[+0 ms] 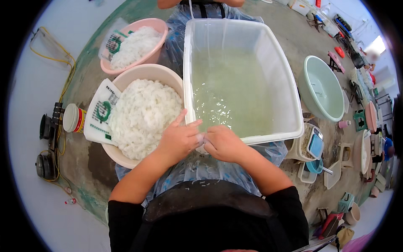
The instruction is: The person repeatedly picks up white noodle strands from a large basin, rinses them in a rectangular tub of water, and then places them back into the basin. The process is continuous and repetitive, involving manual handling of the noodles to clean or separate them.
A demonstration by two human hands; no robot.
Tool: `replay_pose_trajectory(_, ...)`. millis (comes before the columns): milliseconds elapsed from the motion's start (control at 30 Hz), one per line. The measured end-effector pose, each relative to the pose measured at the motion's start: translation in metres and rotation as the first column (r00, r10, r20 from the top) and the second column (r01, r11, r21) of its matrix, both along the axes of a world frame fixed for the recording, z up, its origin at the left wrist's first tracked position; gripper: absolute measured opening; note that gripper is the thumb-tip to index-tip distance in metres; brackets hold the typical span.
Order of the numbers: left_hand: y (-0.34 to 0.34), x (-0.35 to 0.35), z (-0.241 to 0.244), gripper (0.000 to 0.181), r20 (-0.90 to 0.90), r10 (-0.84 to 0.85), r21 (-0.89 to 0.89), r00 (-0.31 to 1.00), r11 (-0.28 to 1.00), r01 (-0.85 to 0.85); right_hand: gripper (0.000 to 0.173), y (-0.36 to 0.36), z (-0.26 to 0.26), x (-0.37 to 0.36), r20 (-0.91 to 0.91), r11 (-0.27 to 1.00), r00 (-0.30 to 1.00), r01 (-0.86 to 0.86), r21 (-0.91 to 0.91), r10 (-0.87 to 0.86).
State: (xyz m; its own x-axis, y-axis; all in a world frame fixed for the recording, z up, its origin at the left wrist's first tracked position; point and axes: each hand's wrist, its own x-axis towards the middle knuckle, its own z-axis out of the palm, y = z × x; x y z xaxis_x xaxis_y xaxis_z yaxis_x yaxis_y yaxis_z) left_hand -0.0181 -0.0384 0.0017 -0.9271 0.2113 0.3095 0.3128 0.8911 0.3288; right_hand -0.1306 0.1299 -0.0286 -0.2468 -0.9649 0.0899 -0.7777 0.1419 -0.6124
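My left hand [180, 138] is over the near left corner of a white plastic tub [285, 136] of cloudy water, its thumb side pinching one end of a small translucent whitish piece [200, 138]. Fingers of my right hand [223, 142] close on the other end, just at the tub's near rim. What the piece is, I cannot tell. Left of the tub, a cream basin [171, 71] holds a heap of glossy, whitish translucent pieces [144, 116]. A printed white plastic bag [98, 115] hangs over that basin's left rim.
A pink basin [159, 26] with whitish strands stands beyond the cream one. Another person's forearms [231, 2] are across the tub. To the right are a pale green basin [327, 91] and a scale [315, 144] on a container. A lidded bucket [71, 117] and yellow cable [71, 71] lie left.
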Motion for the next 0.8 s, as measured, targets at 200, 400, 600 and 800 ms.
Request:
replay_pose_trajectory(200,-0.003,-0.001,0.005,0.007,0.027,-0.026,0.195,0.999,0.981,0.02,0.018,0.014,-0.008,0.002,0.893,0.984,0.426,0.027,-0.176,0.148)
replay_pose_trajectory(400,0.0,0.019,0.011,0.018,0.077,-0.13,0.987,0.989,0.152,-0.056,0.017,0.037,-0.019,-0.029,0.679,0.94,0.734,0.234,-0.247,-0.004)
replay_pose_trajectory(600,0.013,0.02,-0.002,0.018,0.082,0.155,0.862,0.985,0.485,-0.148,0.024,0.02,0.003,0.002,0.76,0.928,0.623,0.366,-0.071,-0.188)
replay_pose_trajectory(800,-0.025,0.033,0.014,0.015,0.526,-0.421,0.791,0.739,-0.078,-0.607,0.021,0.012,-0.028,0.029,0.265,1.0,0.964,-0.004,0.004,0.003)
